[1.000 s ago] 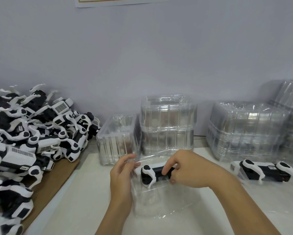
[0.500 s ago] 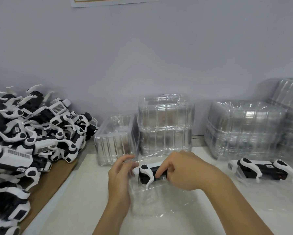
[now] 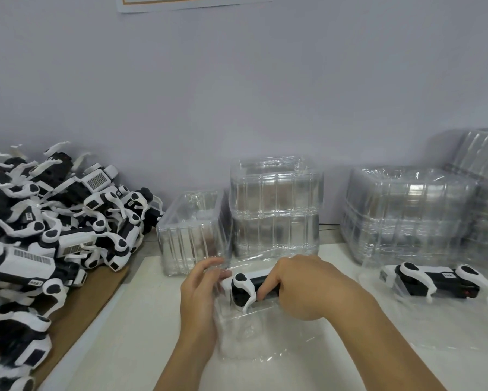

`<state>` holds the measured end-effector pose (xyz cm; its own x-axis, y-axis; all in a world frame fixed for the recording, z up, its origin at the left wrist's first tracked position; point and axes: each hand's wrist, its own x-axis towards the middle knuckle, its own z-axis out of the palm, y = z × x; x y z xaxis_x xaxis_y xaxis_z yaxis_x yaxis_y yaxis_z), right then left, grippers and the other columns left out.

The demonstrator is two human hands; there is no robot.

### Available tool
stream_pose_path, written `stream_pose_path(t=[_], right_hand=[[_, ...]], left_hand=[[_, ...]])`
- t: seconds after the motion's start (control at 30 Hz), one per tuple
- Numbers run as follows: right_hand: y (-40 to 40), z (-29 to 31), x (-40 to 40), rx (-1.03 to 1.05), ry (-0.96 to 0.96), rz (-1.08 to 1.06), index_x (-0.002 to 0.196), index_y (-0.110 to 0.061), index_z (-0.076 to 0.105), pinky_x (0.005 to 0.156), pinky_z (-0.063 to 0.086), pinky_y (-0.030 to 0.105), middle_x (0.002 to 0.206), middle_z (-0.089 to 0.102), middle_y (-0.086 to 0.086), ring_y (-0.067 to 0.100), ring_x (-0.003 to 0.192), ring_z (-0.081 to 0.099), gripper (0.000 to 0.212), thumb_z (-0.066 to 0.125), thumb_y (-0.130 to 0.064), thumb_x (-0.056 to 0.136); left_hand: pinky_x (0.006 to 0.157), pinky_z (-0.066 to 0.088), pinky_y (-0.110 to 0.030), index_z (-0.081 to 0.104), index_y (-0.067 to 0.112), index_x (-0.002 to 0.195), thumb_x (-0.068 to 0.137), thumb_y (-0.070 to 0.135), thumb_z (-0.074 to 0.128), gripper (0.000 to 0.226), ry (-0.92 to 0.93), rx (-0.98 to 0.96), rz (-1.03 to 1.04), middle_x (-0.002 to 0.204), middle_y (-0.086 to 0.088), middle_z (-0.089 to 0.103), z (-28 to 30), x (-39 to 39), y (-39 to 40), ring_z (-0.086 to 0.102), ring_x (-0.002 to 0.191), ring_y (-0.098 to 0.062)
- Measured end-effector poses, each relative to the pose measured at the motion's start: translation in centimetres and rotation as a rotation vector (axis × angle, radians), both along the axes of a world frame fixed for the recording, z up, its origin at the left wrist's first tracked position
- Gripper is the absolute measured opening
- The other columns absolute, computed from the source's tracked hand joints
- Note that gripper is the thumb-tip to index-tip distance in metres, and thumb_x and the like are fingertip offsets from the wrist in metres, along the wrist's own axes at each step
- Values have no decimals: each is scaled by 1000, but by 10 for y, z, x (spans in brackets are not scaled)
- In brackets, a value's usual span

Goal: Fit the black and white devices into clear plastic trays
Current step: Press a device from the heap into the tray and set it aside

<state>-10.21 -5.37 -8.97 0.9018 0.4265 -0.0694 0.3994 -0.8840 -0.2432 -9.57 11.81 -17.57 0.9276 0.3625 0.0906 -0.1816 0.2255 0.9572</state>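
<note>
A black and white device (image 3: 241,289) lies in the far part of a clear plastic tray (image 3: 248,331) on the white table top. My right hand (image 3: 302,286) grips the device's black body from above, fingers curled over it. My left hand (image 3: 202,292) holds the tray's left wall, fingers bent around its rim. A second device (image 3: 437,280) sits in another clear tray (image 3: 378,266) at the right.
A big heap of loose black and white devices (image 3: 48,230) covers the brown board at the left. Stacks of clear trays (image 3: 275,207) stand against the wall, with a lower stack (image 3: 192,230) to the left and larger stacks (image 3: 406,213) at the right.
My right hand has pushed the device lower into the tray. My left hand has stayed on the tray's left wall.
</note>
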Motion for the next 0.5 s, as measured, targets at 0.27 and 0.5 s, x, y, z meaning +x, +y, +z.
stream_pose_path(t=[0.27, 0.5], right_hand=[[-3, -5, 5, 82, -5, -51, 104, -50, 72, 62, 38, 20, 90, 56, -19, 12, 83, 51, 48, 46, -14, 85], [1, -22, 13, 338, -179, -98, 104, -30, 70, 85, 43, 25, 102, 65, -12, 8, 102, 54, 25, 48, -21, 94]], left_hand=[[87, 43, -39, 74, 19, 88, 90, 5, 60, 20, -13, 0, -5, 90, -19, 73, 0, -1, 0, 66, 94, -28], [98, 45, -50, 73, 25, 90, 88, 12, 64, 17, -8, 61, -5, 92, -15, 74, 0, -1, 0, 66, 103, -34]])
